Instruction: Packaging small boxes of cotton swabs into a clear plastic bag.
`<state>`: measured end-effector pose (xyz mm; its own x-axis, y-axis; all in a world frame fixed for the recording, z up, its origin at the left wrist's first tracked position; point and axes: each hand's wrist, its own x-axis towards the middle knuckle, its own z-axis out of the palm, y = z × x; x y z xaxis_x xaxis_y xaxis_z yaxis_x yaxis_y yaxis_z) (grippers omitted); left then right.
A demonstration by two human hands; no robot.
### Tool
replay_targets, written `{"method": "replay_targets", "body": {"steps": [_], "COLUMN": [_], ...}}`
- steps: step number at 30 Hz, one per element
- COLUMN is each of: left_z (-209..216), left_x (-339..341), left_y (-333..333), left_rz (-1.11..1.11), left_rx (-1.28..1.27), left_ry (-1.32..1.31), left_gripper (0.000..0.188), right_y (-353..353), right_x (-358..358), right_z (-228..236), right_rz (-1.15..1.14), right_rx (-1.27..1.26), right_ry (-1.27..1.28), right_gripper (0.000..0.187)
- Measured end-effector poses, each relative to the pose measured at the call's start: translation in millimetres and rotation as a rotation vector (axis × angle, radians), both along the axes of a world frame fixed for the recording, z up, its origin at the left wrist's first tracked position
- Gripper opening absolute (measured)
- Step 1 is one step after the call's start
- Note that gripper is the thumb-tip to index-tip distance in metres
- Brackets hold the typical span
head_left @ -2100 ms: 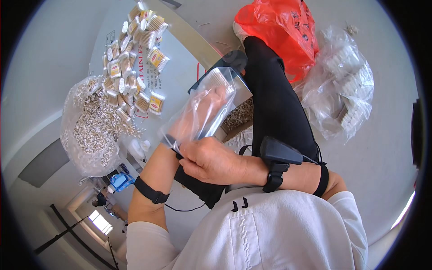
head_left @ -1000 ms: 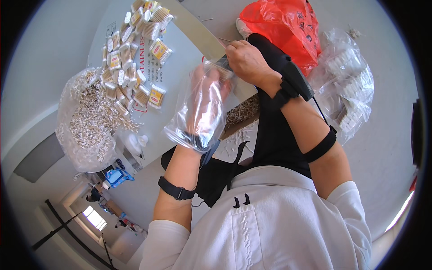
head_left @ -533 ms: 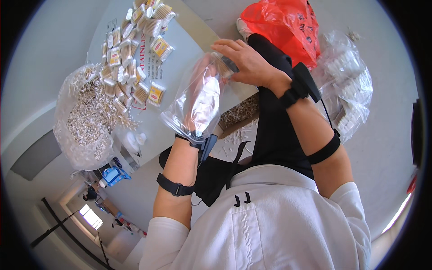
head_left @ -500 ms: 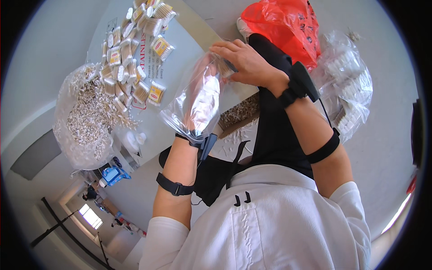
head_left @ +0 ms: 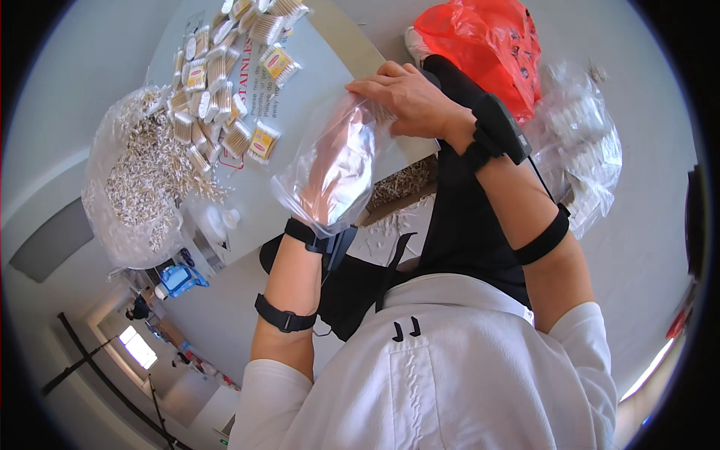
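Note:
My left hand (head_left: 334, 169) is inside a clear plastic bag (head_left: 352, 176), whose loose open edge lies around the wrist. Glare and creased film hide its fingers. At the bag's far end, my right hand (head_left: 409, 101) is closed on the film, with fingers bent over it. Under that palm a bit of a pale, ribbed thing, perhaps a cotton-swab pack (head_left: 383, 115), shows through the plastic; most of it is covered. Left of the hands, several small packs of cotton swabs (head_left: 217, 97) lie heaped on the table (head_left: 319, 71), two with yellow labels facing up.
A big clear bag of loose cotton swabs (head_left: 142, 187) spills at the table's left. Below the table edge is a box of swabs (head_left: 405, 184), beside my leg. On the right are a red plastic bag (head_left: 480, 45) and a clear bag of white packs (head_left: 581, 150).
My view has shifted slightly. The right hand's fingers are bent more over the end of the bag, and less of the ribbed thing shows. My left hand stays inside the bag.

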<state>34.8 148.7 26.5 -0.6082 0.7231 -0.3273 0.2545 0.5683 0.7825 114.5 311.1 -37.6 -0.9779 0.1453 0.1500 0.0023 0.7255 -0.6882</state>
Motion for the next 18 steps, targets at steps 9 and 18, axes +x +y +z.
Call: {"method": "replay_targets", "body": {"steps": [9, 18], "left_z": [13, -9], "left_x": [-5, -12], "left_y": [-9, -8], "left_rz": [-0.458, -0.364], "left_rx": [-0.242, -0.019], "left_ry": [0.644, 0.599], "left_gripper": [0.040, 0.040], "right_y": [2, 1], "right_x": [3, 1], "right_z": [1, 0], "right_rz": [-0.014, 0.001], "right_rx": [-0.019, -0.004], "right_ry": [-0.044, -0.044], "right_gripper": [0.083, 0.085]}}
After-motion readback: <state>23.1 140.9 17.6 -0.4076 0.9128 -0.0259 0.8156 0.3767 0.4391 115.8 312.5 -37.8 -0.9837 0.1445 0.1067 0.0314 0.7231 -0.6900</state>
